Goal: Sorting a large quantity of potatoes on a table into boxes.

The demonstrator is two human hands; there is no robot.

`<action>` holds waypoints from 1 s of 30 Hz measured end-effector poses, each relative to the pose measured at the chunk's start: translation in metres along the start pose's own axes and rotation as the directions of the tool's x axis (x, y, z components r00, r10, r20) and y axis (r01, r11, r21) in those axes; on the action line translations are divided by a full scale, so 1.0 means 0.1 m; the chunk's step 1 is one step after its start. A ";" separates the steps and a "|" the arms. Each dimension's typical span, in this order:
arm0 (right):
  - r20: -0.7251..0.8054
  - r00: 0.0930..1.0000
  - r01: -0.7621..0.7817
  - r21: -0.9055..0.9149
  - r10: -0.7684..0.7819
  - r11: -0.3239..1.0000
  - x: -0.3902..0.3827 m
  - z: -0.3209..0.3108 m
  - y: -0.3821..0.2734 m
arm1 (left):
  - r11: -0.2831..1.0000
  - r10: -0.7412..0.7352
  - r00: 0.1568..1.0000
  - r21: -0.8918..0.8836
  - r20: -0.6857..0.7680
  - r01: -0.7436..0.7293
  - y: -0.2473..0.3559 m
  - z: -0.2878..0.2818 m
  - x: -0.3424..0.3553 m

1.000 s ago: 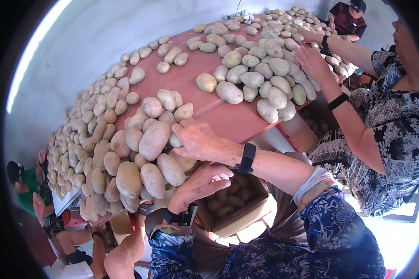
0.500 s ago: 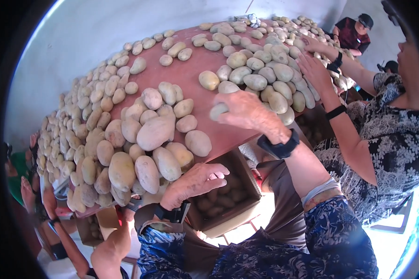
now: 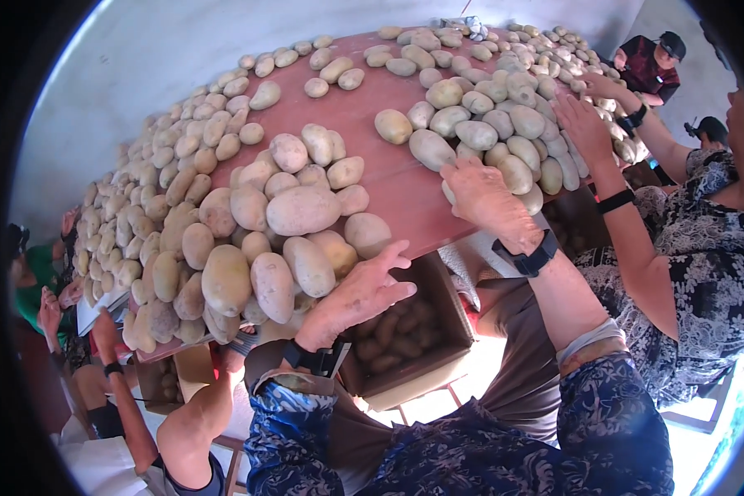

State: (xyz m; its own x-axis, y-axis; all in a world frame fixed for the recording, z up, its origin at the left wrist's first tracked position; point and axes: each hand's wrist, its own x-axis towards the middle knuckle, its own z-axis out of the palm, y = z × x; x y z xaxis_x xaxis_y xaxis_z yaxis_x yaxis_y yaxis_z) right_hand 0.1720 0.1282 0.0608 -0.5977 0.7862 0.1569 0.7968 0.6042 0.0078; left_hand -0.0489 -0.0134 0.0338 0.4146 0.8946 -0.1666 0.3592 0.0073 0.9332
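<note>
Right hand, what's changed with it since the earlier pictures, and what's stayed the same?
The right hand took a pale potato from the left pile and carried it rightward across the red table to the edge of the right pile; whether it has let go is hidden. The left hand has spread its fingers wider. The cardboard box and the rest of both piles look unchanged.

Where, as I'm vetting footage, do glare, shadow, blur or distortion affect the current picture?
All in the head view: floor by the cardboard box is blown out; the box's inside lies in shadow; the fisheye bows the red table and leaves black corners; the near potato pile looks fairly sharp, the person in green at the left rim softer.
</note>
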 end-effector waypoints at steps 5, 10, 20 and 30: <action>0.110 0.980 -0.159 -0.057 0.164 0.986 0.05 -0.06 -0.07 | 0.996 0.063 0.998 0.064 0.028 -0.065 -0.05 0.00 0.02; 0.016 0.984 -0.177 -0.105 0.180 0.979 0.06 -0.03 -0.13 | 0.988 0.085 0.996 0.128 0.021 -0.087 -0.07 0.01 0.01; -0.062 0.994 -0.102 -0.201 0.091 0.974 0.09 -0.02 -0.19 | 0.973 0.141 0.989 0.181 0.032 -0.145 -0.13 0.00 0.01; -0.357 0.900 0.415 0.528 -0.249 0.741 0.30 -0.15 -1.06 | 0.968 0.096 0.994 0.226 0.057 -0.107 -0.18 0.01 0.01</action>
State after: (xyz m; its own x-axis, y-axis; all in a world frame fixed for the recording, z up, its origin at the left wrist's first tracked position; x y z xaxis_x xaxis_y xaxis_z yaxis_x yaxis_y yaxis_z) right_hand 0.0710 0.0858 0.0799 -0.7049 0.5108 0.4921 0.2954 0.8422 -0.4510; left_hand -0.0540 -0.0134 0.0166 0.4946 0.8640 -0.0938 0.4922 -0.1896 0.8496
